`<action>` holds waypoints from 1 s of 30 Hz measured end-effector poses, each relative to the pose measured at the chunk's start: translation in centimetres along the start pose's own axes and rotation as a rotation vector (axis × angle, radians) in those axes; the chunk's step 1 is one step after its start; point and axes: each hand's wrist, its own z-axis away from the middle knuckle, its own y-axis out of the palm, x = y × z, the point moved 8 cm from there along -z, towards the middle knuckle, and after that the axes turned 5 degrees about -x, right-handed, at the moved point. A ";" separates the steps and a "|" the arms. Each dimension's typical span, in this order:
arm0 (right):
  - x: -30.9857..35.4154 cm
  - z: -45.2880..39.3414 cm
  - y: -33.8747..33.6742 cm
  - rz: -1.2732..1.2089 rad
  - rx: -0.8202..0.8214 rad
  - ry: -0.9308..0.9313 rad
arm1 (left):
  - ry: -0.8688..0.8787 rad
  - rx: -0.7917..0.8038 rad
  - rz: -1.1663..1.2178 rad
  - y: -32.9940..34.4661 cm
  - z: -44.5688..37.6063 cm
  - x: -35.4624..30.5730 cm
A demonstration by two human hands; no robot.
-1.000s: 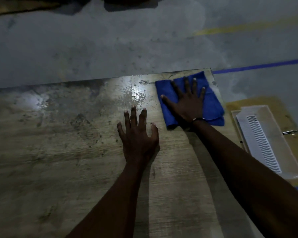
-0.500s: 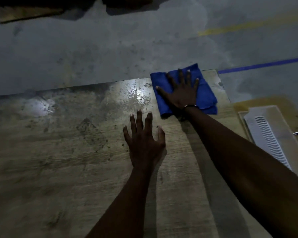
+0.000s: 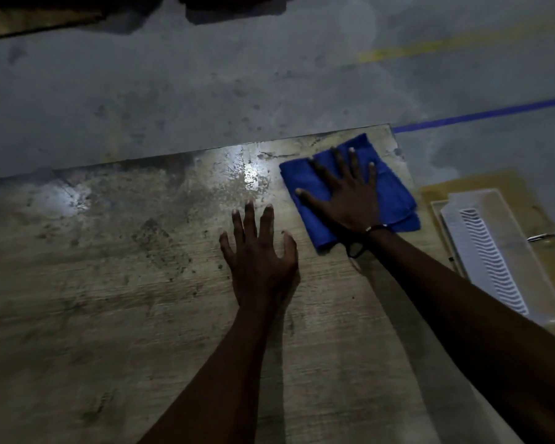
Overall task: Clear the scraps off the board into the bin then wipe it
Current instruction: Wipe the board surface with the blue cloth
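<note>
Right hand [image 3: 350,195], fingers spread, presses a folded blue cloth [image 3: 394,197] flat at the wooden board [image 3: 109,283]'s far right corner; left hand [image 3: 258,251] rests splayed beside it.

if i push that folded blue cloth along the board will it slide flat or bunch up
The folded blue cloth looks soft and limp, so it would probably bunch if shoved from one edge. The right hand lies spread flat on top of it, which likely keeps the layers together. The worn wooden board looks fairly smooth and shiny in places, so the cloth should glide.
</note>
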 end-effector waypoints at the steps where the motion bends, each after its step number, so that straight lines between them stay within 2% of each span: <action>1: -1.5 -0.6 -0.4 0.004 0.001 0.048 | -0.001 0.003 -0.001 0.0 0.0 0.0; 4: -5.4 -2.8 -1.5 -0.003 0.041 0.215 | 0.008 0.000 -0.027 0.0 -0.1 -0.1; 6: -5.1 -2.9 -1.5 0.014 0.038 0.232 | 0.016 -0.008 -0.034 0.1 0.0 -0.1; 10: -0.6 0.8 -0.4 0.020 0.013 0.001 | -0.001 -0.012 -0.009 -0.1 0.0 -0.2; 12: -0.8 2.2 -0.5 0.029 0.008 -0.082 | 0.000 -0.025 -0.023 -0.3 -0.1 -0.2; 13: -1.9 2.1 -1.0 0.031 -0.001 -0.062 | 0.003 -0.025 -0.030 -0.3 0.0 -0.3; 17: -8.1 0.3 -2.7 -0.021 0.024 0.203 | -0.006 -0.013 -0.004 -0.3 0.2 -0.1; 19: -7.8 0.7 -2.6 -0.023 0.020 0.221 | -0.007 -0.016 -0.013 -0.3 0.2 -0.1; 23: -2.6 6.8 -2.4 0.027 -0.043 -0.022 | 0.005 -0.037 -0.033 -0.4 0.3 -0.3; 25: -3.2 9.4 -2.4 0.041 -0.031 -0.080 | 0.010 -0.043 -0.033 -0.4 0.3 -0.4; 30: -9.5 7.9 -4.5 -0.006 -0.024 0.181 | 0.009 -0.017 -0.019 -0.2 0.3 -0.3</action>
